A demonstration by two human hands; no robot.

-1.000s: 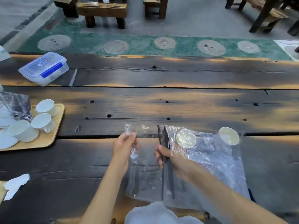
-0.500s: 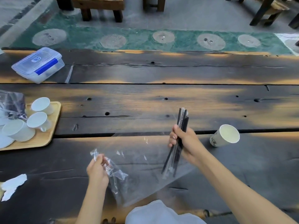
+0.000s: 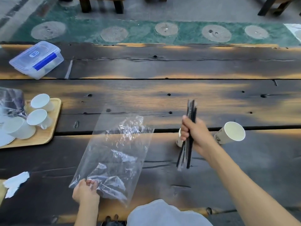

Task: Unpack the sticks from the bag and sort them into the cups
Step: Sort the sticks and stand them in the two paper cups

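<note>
My right hand (image 3: 194,135) grips a bundle of thin black sticks (image 3: 190,128), held nearly upright above the dark wooden table (image 3: 162,95). One paper cup (image 3: 232,133) lies tilted on its side just right of that hand. A second cup (image 3: 179,140) shows only as a sliver behind my right fingers. My left hand (image 3: 86,192) pinches the near corner of the clear plastic bag (image 3: 117,154), which lies flattened on the table and looks empty.
A wooden tray (image 3: 52,126) at the left holds several white cups (image 3: 39,117) and another crinkled plastic bag (image 3: 11,101). A clear lidded box (image 3: 36,58) with a blue latch sits at the far left. White paper (image 3: 15,182) lies at the near left edge.
My right hand drew the sticks fully out of the bag and carried them right, toward the cups. My left hand pulled the emptied bag down and toward me, and it now lies flat.
</note>
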